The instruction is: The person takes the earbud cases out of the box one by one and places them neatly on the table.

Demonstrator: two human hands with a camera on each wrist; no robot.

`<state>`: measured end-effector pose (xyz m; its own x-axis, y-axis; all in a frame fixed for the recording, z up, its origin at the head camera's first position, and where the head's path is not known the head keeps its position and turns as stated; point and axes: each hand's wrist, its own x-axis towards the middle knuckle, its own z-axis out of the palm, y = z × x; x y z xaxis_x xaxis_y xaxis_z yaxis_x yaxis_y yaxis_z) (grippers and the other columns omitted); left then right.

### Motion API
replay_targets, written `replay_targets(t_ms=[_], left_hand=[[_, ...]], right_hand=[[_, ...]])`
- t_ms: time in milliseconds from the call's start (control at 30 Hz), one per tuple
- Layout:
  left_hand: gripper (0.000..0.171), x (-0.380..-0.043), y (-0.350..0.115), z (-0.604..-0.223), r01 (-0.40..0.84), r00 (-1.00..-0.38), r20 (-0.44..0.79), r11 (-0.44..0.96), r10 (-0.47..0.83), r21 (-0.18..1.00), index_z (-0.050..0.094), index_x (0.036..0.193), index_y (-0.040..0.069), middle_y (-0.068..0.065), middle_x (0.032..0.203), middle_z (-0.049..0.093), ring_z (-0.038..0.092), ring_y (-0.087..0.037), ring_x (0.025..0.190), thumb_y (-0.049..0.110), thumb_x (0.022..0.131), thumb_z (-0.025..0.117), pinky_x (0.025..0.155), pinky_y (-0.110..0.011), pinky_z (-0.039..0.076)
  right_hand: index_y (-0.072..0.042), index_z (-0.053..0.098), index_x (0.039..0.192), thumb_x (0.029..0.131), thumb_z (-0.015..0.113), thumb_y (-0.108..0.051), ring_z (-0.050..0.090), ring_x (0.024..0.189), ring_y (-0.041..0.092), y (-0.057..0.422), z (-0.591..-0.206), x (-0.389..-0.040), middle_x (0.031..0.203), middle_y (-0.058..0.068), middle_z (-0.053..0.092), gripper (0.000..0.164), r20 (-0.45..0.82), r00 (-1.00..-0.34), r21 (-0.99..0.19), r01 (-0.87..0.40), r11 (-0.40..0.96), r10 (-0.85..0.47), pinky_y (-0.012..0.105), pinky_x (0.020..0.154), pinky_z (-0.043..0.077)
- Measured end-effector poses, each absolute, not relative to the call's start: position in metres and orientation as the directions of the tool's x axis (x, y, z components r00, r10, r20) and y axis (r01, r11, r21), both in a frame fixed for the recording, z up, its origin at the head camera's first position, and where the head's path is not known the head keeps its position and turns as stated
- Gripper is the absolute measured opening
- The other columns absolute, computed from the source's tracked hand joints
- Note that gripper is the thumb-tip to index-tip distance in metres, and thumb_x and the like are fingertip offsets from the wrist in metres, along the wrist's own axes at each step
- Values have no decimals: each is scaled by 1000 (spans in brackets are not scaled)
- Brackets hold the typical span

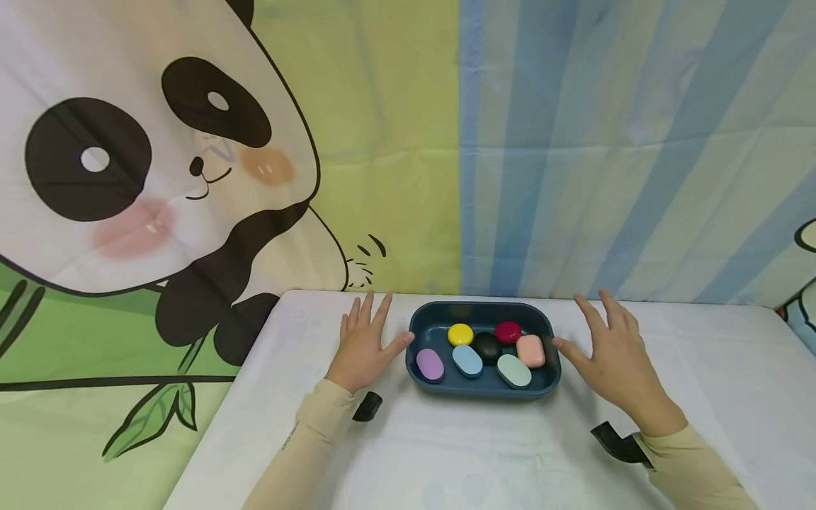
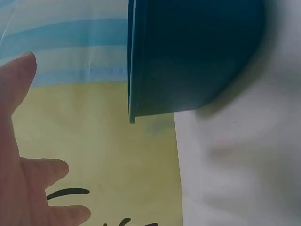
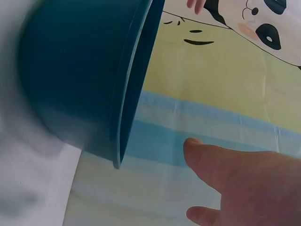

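A dark blue tray (image 1: 472, 389) with rounded corners stands on the table. Several smooth, pebble-like pieces lie in it: yellow (image 1: 460, 334), red (image 1: 508, 332), black (image 1: 487, 348), pink (image 1: 531, 351), purple (image 1: 430, 365), light blue (image 1: 467, 360) and pale green (image 1: 513, 371). Beside its left end is my left hand (image 1: 361, 347), fingers spread, thumb toward the rim. My right hand (image 1: 615, 358) is likewise spread by the right end. Both wrist views show the tray's outer wall (image 2: 188, 56) with a gap between it and the thumb (image 3: 211, 162). Neither hand holds anything.
A white cloth covers the table (image 1: 472, 453). Right behind its back edge hangs a printed curtain with a panda (image 1: 191, 156) on the left and blue stripes (image 1: 542, 142) on the right. Black straps (image 1: 621, 446) show at both wrists.
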<state>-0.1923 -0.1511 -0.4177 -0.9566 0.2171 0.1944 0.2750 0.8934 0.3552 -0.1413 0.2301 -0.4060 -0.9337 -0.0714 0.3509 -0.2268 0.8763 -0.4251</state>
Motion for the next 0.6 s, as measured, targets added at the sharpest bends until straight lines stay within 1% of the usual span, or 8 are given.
replay_targets(t_ms=[167,333,500,600], left_hand=[[84,-190,-147,-420,286,-954,197,881,225,378,10,149,31,-8,154,5,-1,-31,139,75,81,35,106,-57,4],[86,-189,-142,-424,306,-949,203,859,241,410,12,149,27,-8,154,7,3,-32,139,75,82,34,106,-56,6],[86,-186,-137,-428,313,-948,199,841,248,441,12,149,27,-12,153,12,5,-32,138,74,81,37,107,-54,6],[86,-184,-134,-430,310,-950,193,833,247,458,12,149,26,-11,153,12,5,-32,138,72,82,39,107,-54,5]], right_hand=[[-9,29,145,85,63,-43,16,125,55,221,-405,-139,148,27,10,77,353,-930,-428,-254,867,-99,70,88,20],[-10,30,145,83,67,-40,20,123,56,213,-404,-137,147,28,14,78,346,-930,-423,-274,864,-125,70,87,24],[-10,30,145,81,71,-36,22,122,54,207,-403,-138,147,27,15,80,326,-934,-412,-282,867,-149,71,84,28],[-9,31,144,78,74,-30,22,123,53,204,-404,-139,147,27,15,81,322,-933,-408,-290,866,-160,70,84,29]])
